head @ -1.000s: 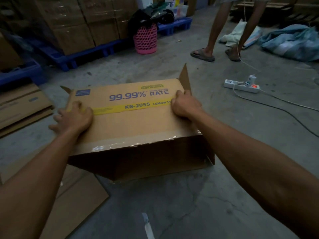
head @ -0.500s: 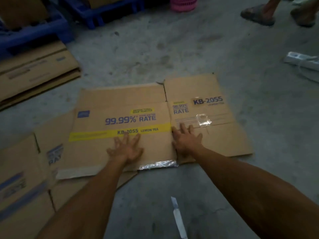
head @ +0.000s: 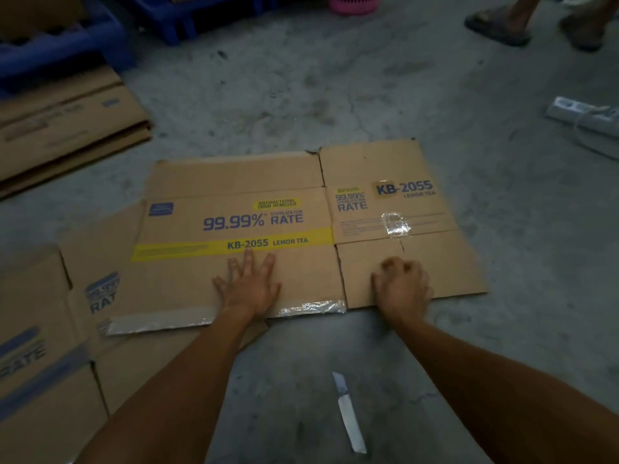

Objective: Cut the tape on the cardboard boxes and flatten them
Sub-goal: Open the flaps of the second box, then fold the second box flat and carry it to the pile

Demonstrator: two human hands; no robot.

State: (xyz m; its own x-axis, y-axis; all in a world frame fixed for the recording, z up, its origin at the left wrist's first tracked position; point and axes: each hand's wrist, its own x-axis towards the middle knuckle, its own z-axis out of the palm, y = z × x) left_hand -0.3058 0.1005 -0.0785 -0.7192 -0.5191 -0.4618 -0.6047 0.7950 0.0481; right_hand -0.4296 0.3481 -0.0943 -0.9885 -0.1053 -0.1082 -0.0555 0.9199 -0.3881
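A brown cardboard box [head: 234, 182] printed "99.99% RATE" and "KB-2055 LEMON TEA" lies flat on the concrete floor in front of me. Shiny clear tape [head: 311, 308] runs along its near edge, and a scrap of tape [head: 395, 224] sticks to the right panel. My left hand [head: 249, 289] rests palm down with fingers spread on the large panel, below the yellow stripe. My right hand [head: 402, 289] is curled into a fist and rests on the lower right flap. A knife [head: 348, 413] lies on the floor between my forearms.
More flattened boxes [head: 37, 346] lie under and left of this one, and a stack of cardboard [head: 63, 125] sits at far left. Blue pallets [head: 60, 45] and a pink basket [head: 351, 1] are at the back. A person's sandalled feet [head: 499, 25] and a power strip [head: 582, 115] are at right.
One second ago the box stood upright between my hands; now it lies flat. Since half a second ago my right hand has moved right onto the lower flap and its fingers have curled.
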